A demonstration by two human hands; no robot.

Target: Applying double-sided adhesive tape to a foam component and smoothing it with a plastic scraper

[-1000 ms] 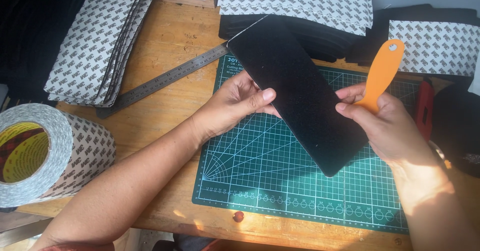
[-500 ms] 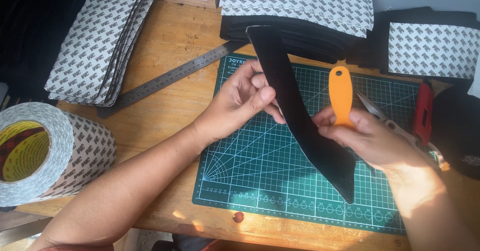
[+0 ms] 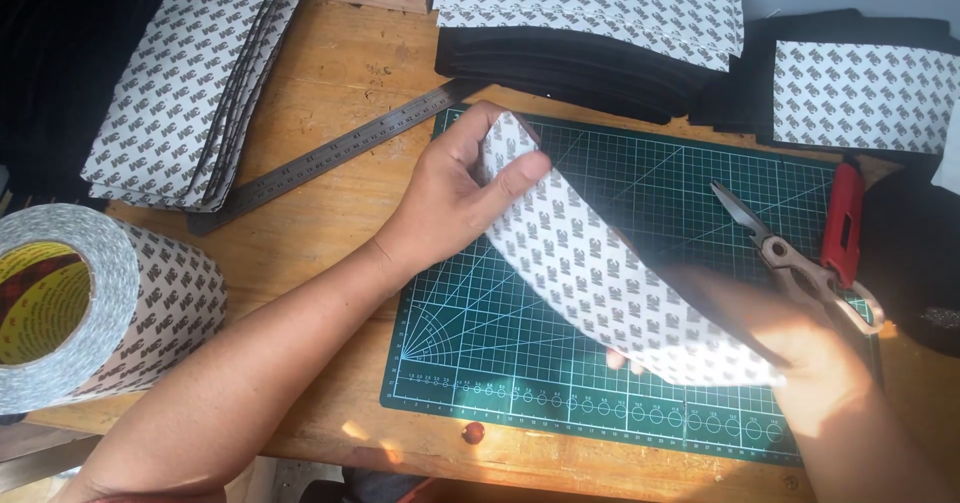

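While both hands grasp patterned strip [image 3: 610, 283] above cutting mat [image 3: 520, 363], left hand [image 3: 450, 198] pinches top end, right hand [image 3: 800, 353] supports lower end, printed backing upward.

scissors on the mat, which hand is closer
Right. The right hand sits just below the scissors, almost touching their handles, holding the strip's lower end. The left hand grips the strip's top end, well across the mat.
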